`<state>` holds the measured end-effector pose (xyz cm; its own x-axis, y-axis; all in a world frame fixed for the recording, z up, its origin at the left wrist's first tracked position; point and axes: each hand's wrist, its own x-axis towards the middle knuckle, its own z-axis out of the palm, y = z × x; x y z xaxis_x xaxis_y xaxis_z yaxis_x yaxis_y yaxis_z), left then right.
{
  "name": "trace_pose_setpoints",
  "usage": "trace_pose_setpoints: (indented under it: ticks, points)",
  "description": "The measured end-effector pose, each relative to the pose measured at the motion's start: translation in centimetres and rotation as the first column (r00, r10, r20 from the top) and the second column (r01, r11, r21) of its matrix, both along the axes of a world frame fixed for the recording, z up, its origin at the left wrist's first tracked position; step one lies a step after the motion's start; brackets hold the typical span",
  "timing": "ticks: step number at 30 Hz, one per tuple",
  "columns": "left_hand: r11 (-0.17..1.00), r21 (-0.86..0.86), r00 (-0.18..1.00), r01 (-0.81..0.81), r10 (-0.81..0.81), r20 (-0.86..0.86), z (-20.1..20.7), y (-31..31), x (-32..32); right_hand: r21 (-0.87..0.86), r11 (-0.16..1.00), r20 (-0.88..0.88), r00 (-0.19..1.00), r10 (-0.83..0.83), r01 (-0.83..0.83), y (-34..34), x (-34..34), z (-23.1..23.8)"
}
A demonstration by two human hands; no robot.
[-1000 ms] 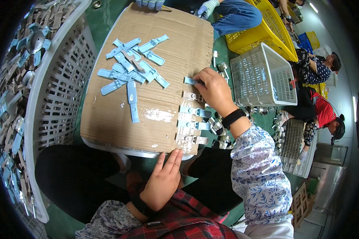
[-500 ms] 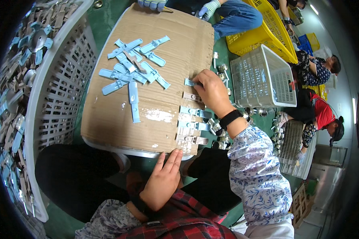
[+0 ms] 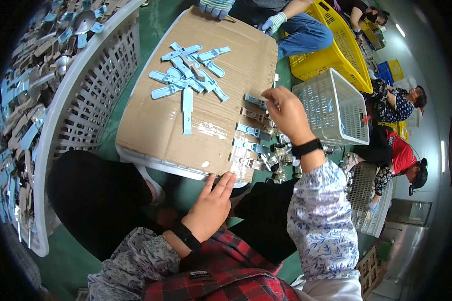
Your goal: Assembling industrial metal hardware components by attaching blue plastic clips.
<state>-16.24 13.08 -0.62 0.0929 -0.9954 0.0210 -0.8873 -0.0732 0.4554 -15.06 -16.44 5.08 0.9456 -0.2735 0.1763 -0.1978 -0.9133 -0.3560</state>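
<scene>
My left hand lies with fingers stretched out on the near edge of the cardboard sheet. My right hand hovers over the sheet's right edge, its fingers curled and drawn together. A tiny greyish thing shows at its fingertips, too small to name. Just left of them a light-blue plastic clip lies at the far end of a row. Below it in that row come a beige clip, further blue clips and another beige clip. Further left is a loose pile of blue clips with a beige one among them.
A white crate full of metal and plastic parts stands left. Metal fittings lie on the floor right of the sheet, beside a white crate and a yellow crate. Across sits a person with gloved hands; others work at right.
My right hand has come off the far blue clip, slightly to the right, leaving more of it visible. The whole view has shifted. My left hand stays on the near edge.
</scene>
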Motion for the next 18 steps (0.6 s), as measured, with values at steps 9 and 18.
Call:
trace_pose_setpoints:
  ticks: [9, 18]
  points:
    - [1.0, -0.008, 1.0, -0.018, 0.017, -0.006, -0.7, 0.0, -0.4, -0.054, 0.995, -0.053, 0.996, 0.078, -0.081, 3.3, -2.9, -1.0]
    - [0.998, -0.046, 0.999, -0.046, 0.046, -0.016, -0.7, -0.1, -0.4, -0.143, 0.981, -0.182, 0.978, 0.103, -0.13, 3.4, -3.2, -2.2]
